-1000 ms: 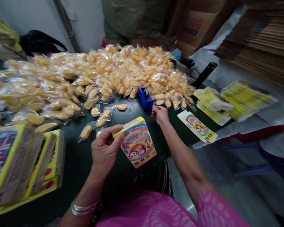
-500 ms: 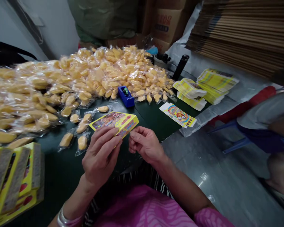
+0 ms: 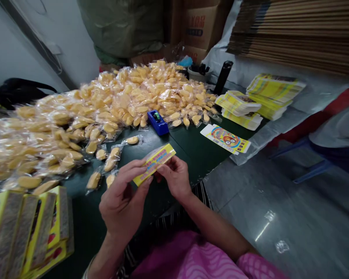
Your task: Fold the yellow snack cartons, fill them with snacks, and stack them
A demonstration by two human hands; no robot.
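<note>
A small yellow printed carton (image 3: 154,164) is held up over the table's near edge, with a narrow side turned toward me. My left hand (image 3: 123,193) grips its left end, thumb below and fingers over the far side. At its right end my right hand (image 3: 176,174) has closed on the carton, the thumb pressed on the near face; some of its fingers are hidden behind. Beyond the carton stands a blue tape dispenser (image 3: 158,122). Several wrapped yellow pieces (image 3: 112,159) lie on the table just left of it.
A large heap of wrapped yellow pieces (image 3: 128,93) covers the table's back and left. Filled yellow boxes (image 3: 31,232) stand at front left. Flat cartons (image 3: 238,104) are stacked at right, with one flat carton (image 3: 227,138) nearer. A black cylinder (image 3: 223,77) stands behind.
The carton has been turned so that its narrow side faces me, and its large printed face no longer shows. My right hand has moved onto the carton's end. The view has shifted slightly.
</note>
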